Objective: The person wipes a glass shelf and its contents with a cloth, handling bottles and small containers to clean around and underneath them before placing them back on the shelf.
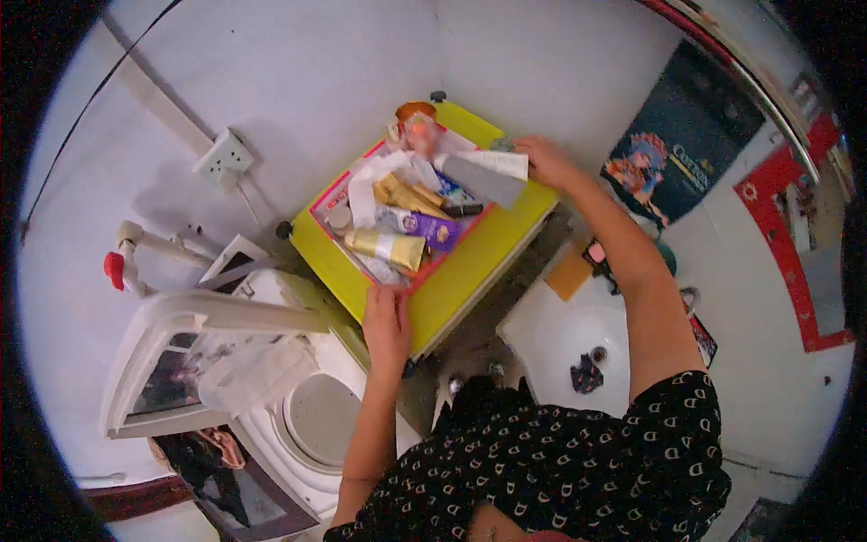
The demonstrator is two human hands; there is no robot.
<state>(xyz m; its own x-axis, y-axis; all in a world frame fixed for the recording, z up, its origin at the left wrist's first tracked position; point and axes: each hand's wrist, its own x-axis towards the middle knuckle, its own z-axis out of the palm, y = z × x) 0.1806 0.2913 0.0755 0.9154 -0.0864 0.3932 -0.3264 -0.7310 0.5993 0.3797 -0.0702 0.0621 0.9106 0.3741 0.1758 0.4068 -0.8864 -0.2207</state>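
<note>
A shallow tray with a pinkish-red rim (318, 210) sits on a yellow-green flat top (442, 312) with dark knobs at its corners. Squeezed tubes and packets fill it: a gold tube (384, 246), a purple tube (438, 230), tan tubes, white paper and a round whitish lid. My left hand (386, 325) is closed on the tray's near rim. At the far right, my right hand (546, 165) has its fingers bent beside a long white carton (497, 163) and a small greenish thing (502, 144). What those fingers hold, if anything, is hidden. An orange round container (415, 112) stands behind the tray.
On the left, a white washing machine (262, 307) has its lid raised; a wall socket (224, 164) and a red-handled tap (115, 269) are above. A white corner basin (569, 339) lies to the right, with a dark cloth (587, 374) in it. A dark bag (686, 135) hangs on the wall.
</note>
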